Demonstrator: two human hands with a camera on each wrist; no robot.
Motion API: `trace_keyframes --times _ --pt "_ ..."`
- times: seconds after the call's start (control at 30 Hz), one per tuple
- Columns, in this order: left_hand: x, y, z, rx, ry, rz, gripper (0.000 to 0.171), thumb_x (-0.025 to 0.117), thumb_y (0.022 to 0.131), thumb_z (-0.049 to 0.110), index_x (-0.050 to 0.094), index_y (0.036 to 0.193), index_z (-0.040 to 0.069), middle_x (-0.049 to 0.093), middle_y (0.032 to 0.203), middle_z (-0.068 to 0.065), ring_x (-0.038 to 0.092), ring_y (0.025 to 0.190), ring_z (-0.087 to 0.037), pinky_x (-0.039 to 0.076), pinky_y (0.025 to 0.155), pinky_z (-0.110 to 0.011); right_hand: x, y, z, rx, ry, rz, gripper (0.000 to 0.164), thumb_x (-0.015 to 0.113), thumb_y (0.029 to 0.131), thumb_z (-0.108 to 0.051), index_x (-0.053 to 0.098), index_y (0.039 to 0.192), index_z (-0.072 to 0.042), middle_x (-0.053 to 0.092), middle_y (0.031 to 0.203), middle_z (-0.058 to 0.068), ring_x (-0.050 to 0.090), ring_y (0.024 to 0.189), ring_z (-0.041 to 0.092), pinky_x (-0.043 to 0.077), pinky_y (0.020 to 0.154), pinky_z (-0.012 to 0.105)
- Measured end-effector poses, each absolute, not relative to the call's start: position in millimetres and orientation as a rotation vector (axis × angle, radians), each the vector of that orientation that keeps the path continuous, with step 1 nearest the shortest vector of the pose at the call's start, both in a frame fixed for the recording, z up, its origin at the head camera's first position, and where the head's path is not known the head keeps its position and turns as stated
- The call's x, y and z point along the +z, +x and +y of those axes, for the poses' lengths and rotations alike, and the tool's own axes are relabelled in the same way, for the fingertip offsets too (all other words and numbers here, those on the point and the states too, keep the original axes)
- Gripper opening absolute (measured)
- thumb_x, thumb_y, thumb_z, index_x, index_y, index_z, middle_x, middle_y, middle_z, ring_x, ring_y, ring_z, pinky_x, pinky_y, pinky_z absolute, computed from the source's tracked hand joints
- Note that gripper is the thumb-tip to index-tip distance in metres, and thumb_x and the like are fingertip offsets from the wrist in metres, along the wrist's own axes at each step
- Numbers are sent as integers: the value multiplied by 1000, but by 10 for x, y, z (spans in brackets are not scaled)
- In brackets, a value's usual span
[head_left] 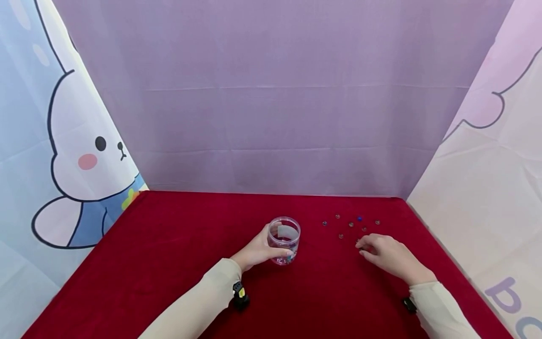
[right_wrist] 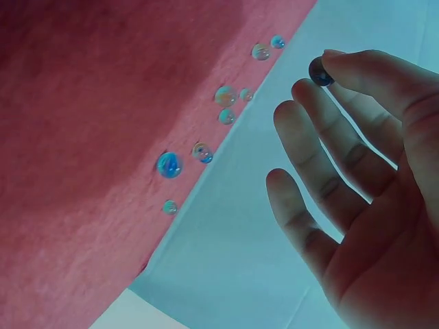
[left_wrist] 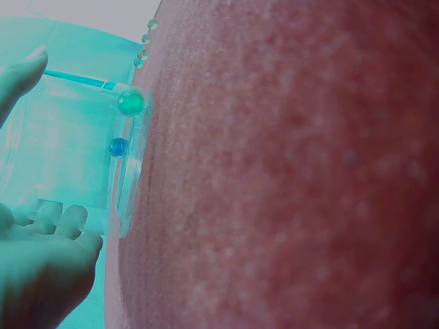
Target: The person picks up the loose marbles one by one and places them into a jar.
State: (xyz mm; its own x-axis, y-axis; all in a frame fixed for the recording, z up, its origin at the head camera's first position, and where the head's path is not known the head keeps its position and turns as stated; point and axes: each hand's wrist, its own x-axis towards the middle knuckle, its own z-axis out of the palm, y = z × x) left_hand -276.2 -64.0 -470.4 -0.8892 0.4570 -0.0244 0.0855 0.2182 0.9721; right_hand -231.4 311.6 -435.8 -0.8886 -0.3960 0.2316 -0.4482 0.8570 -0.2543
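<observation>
My left hand (head_left: 257,249) grips a clear plastic jar (head_left: 291,256) round its side, thumb in front. The jar has no lid on and stands upright on the red cloth. Low inside it lie a green marble (left_wrist: 130,103) and a blue marble (left_wrist: 118,147). Over to the right, my right hand (head_left: 391,255) is low over the cloth. Its thumb and index fingertip pinch a dark-looking marble (right_wrist: 319,72), while the other fingers spread loosely. Several glass marbles lie scattered just beyond this hand, among them a deep blue marble (head_left: 359,218).
A red cloth (head_left: 190,226) covers the table. Behind its far edge hangs a purple curtain (head_left: 271,117). A printed rabbit panel (head_left: 84,141) borders the left side, and a pale printed panel (head_left: 499,188) borders the right.
</observation>
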Motion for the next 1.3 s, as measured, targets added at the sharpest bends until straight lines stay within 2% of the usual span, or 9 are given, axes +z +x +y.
trace_keyframes --times 0.2,0.43,0.67,0.97,1.3 --pt "-4718 -2773 -638 1722 511 2190 94 85 82 34 27 155 20 39 150 -5 43 130 -25 43 104 -50 -4321 -2337 3057 453 664 -2854 17 78 87 -13 75 103 -14 69 96 -8 65 88 15 56 73 36" --pt "-4716 -2778 -642 1719 507 2199 94 85 82 34 27 155 19 39 149 -4 43 130 -25 43 105 -50 -4298 -2366 2947 480 695 -2786 19 79 86 -12 74 104 -15 66 95 -11 61 82 9 55 71 31" --pt "-4721 -2781 -638 1716 511 2199 95 85 82 35 27 155 18 39 149 -4 43 130 -24 43 105 -50 -4271 -2410 2826 497 741 -2712 18 79 86 -12 74 102 -20 66 92 -13 63 82 13 54 69 30" --pt "-4710 -2780 -642 1704 514 2211 95 84 82 35 26 156 18 36 152 -4 41 133 -25 40 106 -51 -4218 -2463 2663 540 784 -2652 20 79 87 -15 73 104 -22 63 93 -16 61 79 7 53 67 27" --pt "-4719 -2794 -652 1709 518 2205 95 85 82 35 27 155 17 38 150 -4 42 131 -25 41 106 -51 -4153 -2482 2452 599 817 -2594 23 81 85 -12 73 105 -21 67 99 -10 65 86 12 57 73 31"
